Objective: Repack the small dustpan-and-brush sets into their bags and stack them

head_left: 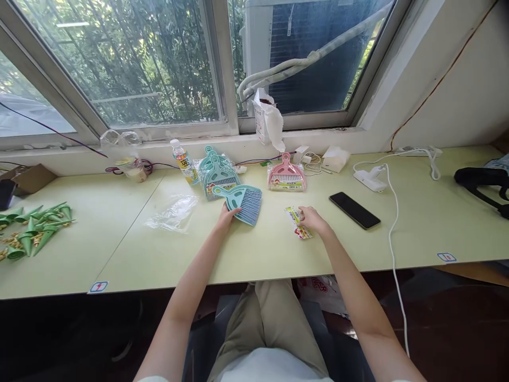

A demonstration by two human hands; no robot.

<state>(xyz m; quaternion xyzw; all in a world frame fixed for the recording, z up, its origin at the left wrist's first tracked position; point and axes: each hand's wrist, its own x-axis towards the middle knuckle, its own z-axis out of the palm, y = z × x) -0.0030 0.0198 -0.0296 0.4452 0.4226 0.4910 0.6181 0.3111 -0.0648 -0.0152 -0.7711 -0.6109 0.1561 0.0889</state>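
My left hand (228, 216) is closed on a small teal dustpan with a brush (248, 206) nested in it, held at its lower left edge with the bristles toward the right. My right hand (312, 218) has its fingers curled and pinched at a printed label card (304, 232), yellow-green with a red picture, at table level. Behind the left hand, more teal dustpan sets (218, 172) lie in clear wrapping. A pink dustpan and brush set (286, 172) in its wrapper lies beyond the right hand. Left of the left hand is a crumpled clear plastic bag (173, 212).
A black phone (354, 210) and a white power strip (370, 179) with a trailing cable lie to the right. A drink bottle (185, 162) leans by the teal sets. Green cones (35, 231) are piled far left. The window sill bounds the table (254, 260) at the back.
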